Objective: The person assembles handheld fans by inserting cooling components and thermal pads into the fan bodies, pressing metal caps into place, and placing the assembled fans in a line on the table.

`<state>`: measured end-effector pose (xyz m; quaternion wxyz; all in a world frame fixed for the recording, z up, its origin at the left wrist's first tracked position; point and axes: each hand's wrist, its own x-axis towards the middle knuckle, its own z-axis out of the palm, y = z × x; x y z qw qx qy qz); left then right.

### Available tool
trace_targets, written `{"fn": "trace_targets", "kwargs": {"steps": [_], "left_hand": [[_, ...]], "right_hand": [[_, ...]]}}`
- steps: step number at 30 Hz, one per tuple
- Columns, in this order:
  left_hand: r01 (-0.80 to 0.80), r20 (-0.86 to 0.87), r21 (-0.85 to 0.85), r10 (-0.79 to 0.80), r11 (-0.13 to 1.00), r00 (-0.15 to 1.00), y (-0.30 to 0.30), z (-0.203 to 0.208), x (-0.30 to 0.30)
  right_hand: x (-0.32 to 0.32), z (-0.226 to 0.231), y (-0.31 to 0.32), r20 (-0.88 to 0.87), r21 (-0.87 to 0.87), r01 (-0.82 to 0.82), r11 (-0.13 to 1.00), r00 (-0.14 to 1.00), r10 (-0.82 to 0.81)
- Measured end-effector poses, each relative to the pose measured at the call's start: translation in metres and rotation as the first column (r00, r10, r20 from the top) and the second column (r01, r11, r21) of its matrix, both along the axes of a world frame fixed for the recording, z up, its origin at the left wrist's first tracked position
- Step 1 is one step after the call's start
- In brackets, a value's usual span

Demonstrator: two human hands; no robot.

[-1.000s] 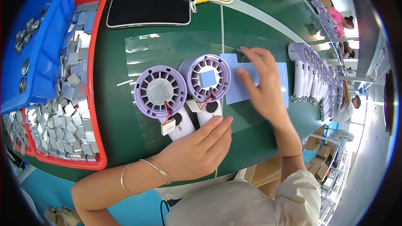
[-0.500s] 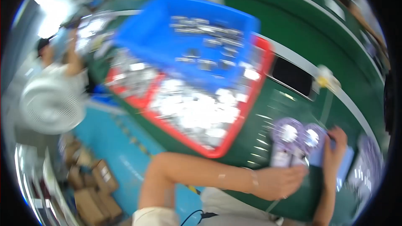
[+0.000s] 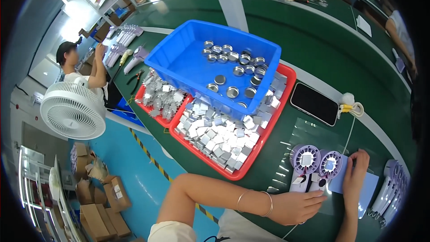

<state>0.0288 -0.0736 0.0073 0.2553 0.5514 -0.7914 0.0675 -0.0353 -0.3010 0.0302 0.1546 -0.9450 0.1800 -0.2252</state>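
Two handheld fans with round purple heads and white handles lie side by side at the lower right. The left fan (image 3: 306, 160) has a silver square in its centre, the right fan (image 3: 330, 165) a bluish one. My left hand (image 3: 295, 207) lies across the lower ends of their handles, fingers stretched out and close together. Beside the right fan, my right hand (image 3: 356, 170) rests over a light blue sheet (image 3: 369, 187), its thumb apart from its bent fingers. I see nothing held in it.
A red divided tray (image 3: 239, 174) holds silver square plates and small metal parts. On it sits a blue bin (image 3: 179, 47) of round metal caps. A phone (image 3: 314, 104) lies right of them, more fans (image 3: 389, 190) at far right. A co-worker (image 3: 74, 62) works behind a white fan (image 3: 74, 110).
The view has shifted and sharpened from a blur, so the bin, tray and fans sit lower in it. Both hands stay by the two fans.
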Motion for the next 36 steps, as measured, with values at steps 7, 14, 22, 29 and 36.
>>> {"fn": "trace_targets", "kwargs": {"steps": [7, 14, 22, 29, 36], "left_hand": [[0.008, 0.012, 0.012, -0.009, 1.0, 1.0, 0.002, -0.005, -0.004], [-0.013, 0.072, 0.016, 0.012, 1.0, 0.997, 0.006, 0.0, -0.006], [0.019, 0.02, 0.027, -0.02, 0.999, 1.0, 0.004, -0.002, 0.002], [-0.005, -0.05, -0.135, -0.002, 0.991, 0.999, 0.005, 0.009, -0.001], [0.027, -0.123, -0.303, -0.068, 0.952, 0.99, -0.005, 0.008, 0.001]], "right_hand": [[-0.007, -0.004, 0.003, -0.002, 0.092, -0.008, 0.996, 1.0, 0.008], [-0.011, -0.005, 0.008, 0.0, 0.075, -0.019, 0.997, 1.0, 0.019], [-0.01, -0.006, 0.011, 0.036, -0.063, -0.094, 0.994, 0.995, 0.097], [-0.019, -0.019, 0.006, 0.178, 0.006, -0.133, 0.991, 0.975, 0.13], [-0.02, 0.001, 0.008, 0.246, -0.101, -0.115, 0.988, 0.96, 0.137]]}}
